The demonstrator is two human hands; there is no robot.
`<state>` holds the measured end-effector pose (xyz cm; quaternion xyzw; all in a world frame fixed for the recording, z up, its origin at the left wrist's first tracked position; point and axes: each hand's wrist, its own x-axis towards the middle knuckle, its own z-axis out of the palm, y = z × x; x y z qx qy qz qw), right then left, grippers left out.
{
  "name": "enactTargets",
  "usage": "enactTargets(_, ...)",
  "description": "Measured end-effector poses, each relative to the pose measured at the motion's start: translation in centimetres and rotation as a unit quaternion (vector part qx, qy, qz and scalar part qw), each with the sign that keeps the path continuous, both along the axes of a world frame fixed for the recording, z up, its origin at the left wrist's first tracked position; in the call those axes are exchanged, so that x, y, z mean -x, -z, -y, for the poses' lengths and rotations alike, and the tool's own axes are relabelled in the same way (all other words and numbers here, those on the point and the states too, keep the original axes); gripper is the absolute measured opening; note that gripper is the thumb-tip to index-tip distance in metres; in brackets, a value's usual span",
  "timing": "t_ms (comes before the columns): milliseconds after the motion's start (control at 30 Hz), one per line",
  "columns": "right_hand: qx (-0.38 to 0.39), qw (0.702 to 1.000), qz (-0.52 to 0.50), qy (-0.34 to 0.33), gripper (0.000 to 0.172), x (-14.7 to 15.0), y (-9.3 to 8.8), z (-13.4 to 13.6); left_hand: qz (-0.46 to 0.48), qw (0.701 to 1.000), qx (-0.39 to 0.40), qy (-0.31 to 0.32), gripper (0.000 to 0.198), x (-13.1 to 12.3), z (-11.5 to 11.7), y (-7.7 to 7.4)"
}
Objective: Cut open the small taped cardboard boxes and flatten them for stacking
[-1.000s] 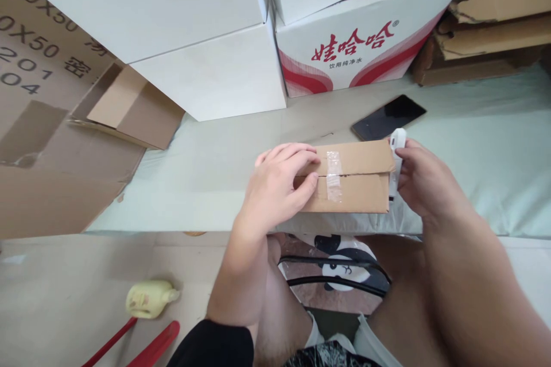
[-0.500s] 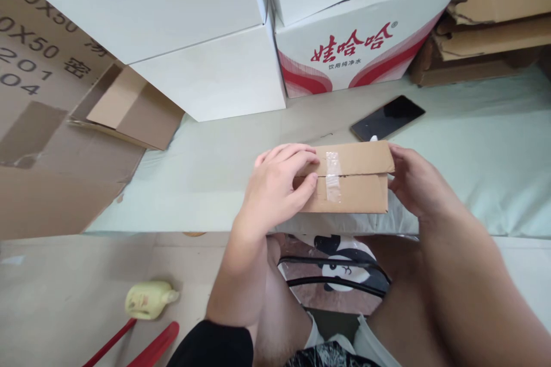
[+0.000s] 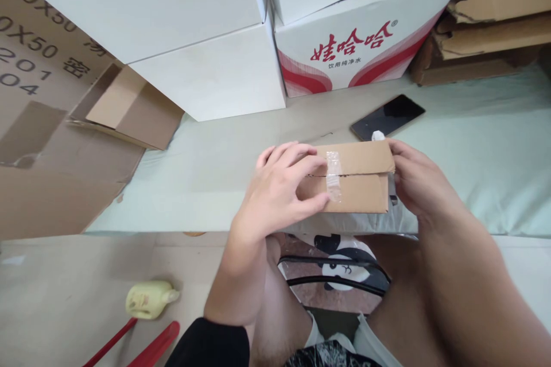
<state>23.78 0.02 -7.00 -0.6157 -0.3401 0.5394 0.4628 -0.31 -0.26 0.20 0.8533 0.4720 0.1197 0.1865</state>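
A small brown cardboard box (image 3: 361, 192) lies near the front edge of the covered surface, a strip of clear tape (image 3: 333, 178) across its seam. My left hand (image 3: 286, 189) grips its left part, fingers over the top and thumb close to the tape. At the box's right end is my right hand (image 3: 411, 178), its fingers curled and partly hidden. A small white thing (image 3: 377, 136) shows above these fingers, and a dark grey bit (image 3: 393, 199) below them. What the right hand holds is mostly hidden.
Behind the box lies a black phone (image 3: 390, 117). White cartons (image 3: 215, 80) and a red-and-white water carton (image 3: 344, 57) stand at the back. Brown cardboard (image 3: 508, 0) is stacked at right, more (image 3: 43, 143) at left. A yellow bottle (image 3: 148, 300) is on the floor.
My left thumb and fingers have spread and slid right toward the tape. My right fingers have shifted slightly up, and more of the white thing and the dark grey bit shows.
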Motion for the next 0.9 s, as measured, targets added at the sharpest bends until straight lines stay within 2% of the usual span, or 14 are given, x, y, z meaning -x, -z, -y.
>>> enactTargets(100, 0.017, 0.998, -0.039, 0.037, 0.035, 0.1, -0.4, -0.1, -0.036, 0.999, 0.022, 0.033, 0.054, 0.5, 0.8, -0.7)
enactTargets(200, 0.007, 0.998, -0.046, 0.048, 0.036, 0.2, -0.5, -0.1, -0.085, 0.996, 0.026, 0.021, 0.063, 0.6, 1.9, -1.5)
enactTargets(400, 0.005, 0.998, -0.045, 0.046, 0.032, 0.4, -0.8, -0.1, -0.097, 0.994, 0.032, -0.04, 0.039, 0.0, 2.5, -1.9)
enactTargets(567, 0.002, 0.996, -0.057, 0.069, 0.031, 0.6, -1.1, -0.3, -0.09, 0.995, 0.041, -0.033, 0.041, -0.1, 1.9, -1.6)
enactTargets(700, 0.003, 0.995, -0.067, 0.075, 0.032, 0.4, -0.8, -0.4, -0.091, 0.993, 0.062, -0.03, 0.043, 0.2, 2.3, -2.1)
enactTargets(800, -0.054, 0.995, -0.053, 0.058, 0.036, -0.3, -0.6, 0.1, -0.102, 0.993, 0.058, -0.027, 0.043, 0.6, 3.0, -2.6)
enactTargets(900, -0.134, 0.991, 0.015, -0.016, 0.056, -0.9, -0.7, 0.9, -0.095, 0.994, 0.054, -0.025, 0.03, 0.8, 3.2, -2.6)
